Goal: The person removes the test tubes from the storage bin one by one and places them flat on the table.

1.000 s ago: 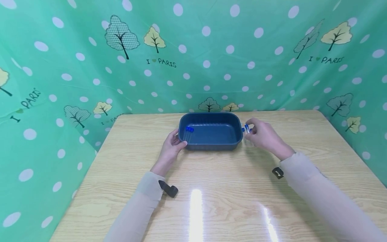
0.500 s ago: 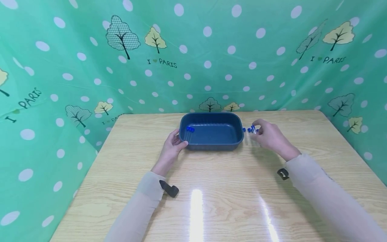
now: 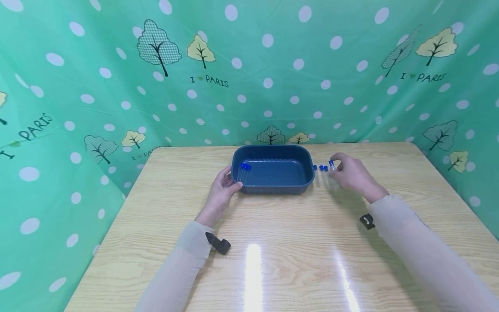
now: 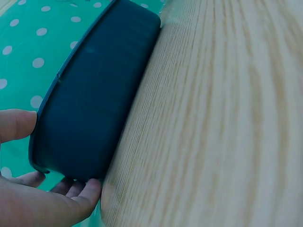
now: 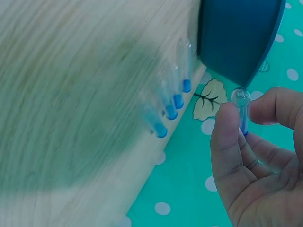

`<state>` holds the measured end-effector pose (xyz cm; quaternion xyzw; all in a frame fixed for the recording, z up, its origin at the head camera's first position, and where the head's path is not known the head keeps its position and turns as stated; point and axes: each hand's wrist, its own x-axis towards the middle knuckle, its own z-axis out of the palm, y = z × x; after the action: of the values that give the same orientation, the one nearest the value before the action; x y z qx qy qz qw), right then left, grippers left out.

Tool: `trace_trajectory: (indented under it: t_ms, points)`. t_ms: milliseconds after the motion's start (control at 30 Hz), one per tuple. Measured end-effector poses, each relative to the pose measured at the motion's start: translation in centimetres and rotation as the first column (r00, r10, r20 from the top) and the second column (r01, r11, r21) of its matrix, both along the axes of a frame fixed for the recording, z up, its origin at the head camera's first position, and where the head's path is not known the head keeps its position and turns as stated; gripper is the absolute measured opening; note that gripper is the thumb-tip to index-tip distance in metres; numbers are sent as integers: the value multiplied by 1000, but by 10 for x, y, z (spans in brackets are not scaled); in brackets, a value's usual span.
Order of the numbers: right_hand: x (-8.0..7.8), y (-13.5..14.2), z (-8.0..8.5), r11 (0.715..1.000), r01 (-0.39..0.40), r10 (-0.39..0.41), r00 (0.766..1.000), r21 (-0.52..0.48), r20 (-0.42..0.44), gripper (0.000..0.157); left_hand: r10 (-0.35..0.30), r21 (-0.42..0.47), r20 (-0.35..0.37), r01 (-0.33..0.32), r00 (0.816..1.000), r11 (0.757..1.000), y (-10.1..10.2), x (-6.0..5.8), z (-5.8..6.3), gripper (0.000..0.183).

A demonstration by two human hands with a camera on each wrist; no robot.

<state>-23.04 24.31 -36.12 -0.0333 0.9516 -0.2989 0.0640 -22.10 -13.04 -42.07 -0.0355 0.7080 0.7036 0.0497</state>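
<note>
Dotted green cloth [image 3: 249, 97] hangs beyond the wood-grained counter [image 3: 296, 242]; left hand [image 3: 220, 190] grips a tub [image 3: 273, 190], right hand [image 3: 351, 172] a tube [image 5: 241, 97].

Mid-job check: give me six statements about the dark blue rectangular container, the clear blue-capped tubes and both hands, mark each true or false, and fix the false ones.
1. The left hand grips the left end of the dark blue rectangular container. True.
2. The right hand pinches one clear blue-capped tube. True.
3. The left hand also holds a tube. False: it grips only the container.
4. The tubes inside the container are at its left end. True.
5. The container stands at the near edge of the wooden table. False: it is near the far edge, in front of the green polka-dot curtain.
6. No tube lies on the table. False: the right wrist view shows four tubes there.
</note>
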Motion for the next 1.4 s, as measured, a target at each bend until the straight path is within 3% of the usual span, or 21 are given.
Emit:
trace_trajectory:
  t_ms: [1400]
  points:
    - [-18, 34, -26, 997, 60, -63, 996, 52, 60, 53, -16, 3, -10, 16, 1000, 1000, -1, -2, -3, 70]
